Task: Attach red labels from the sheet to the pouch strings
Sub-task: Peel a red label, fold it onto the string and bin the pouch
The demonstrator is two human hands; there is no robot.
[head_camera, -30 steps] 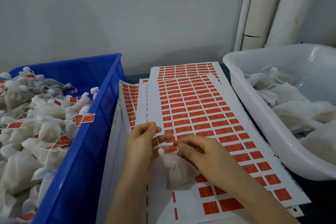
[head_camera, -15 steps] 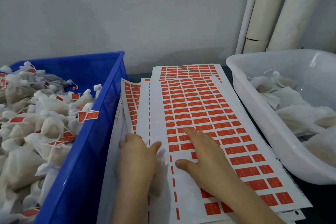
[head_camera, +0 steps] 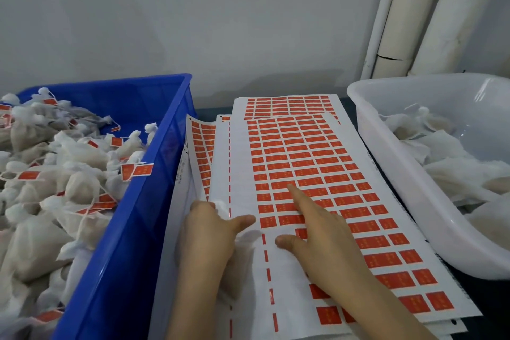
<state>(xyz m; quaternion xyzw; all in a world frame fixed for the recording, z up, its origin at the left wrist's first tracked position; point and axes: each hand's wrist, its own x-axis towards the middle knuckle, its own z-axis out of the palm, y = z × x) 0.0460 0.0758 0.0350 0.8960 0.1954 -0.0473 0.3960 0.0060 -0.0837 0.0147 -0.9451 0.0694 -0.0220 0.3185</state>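
Your left hand (head_camera: 209, 240) rests on the left edge of the top label sheet (head_camera: 356, 146). Its fingers are curled over a white pouch (head_camera: 222, 205), and the gathered top of the pouch pokes out between knuckles and thumb. The thumb stretches right across bare backing (the pouch's string is too fine to make out here).

Your right hand (head_camera: 325, 246) lies on the same sheet and holds nothing. Its fingers are straight, and the index fingertip presses on 1 of the red labels (head_camera: 317, 163), just above the peeled near-left part. The thumb touches bare backing close to your left thumb.

More label sheets (head_camera: 287, 103) lie fanned beneath the top one on the dark table (head_camera: 494, 309).

On your left, a blue crate (head_camera: 138, 229) stands against the stack, heaped with tagged pouches (head_camera: 77, 163). On your right, a white tub (head_camera: 392, 174) holds untagged pouches (head_camera: 455, 165). Behind it, white pipes (head_camera: 452, 14) run up the grey wall (head_camera: 193, 22).
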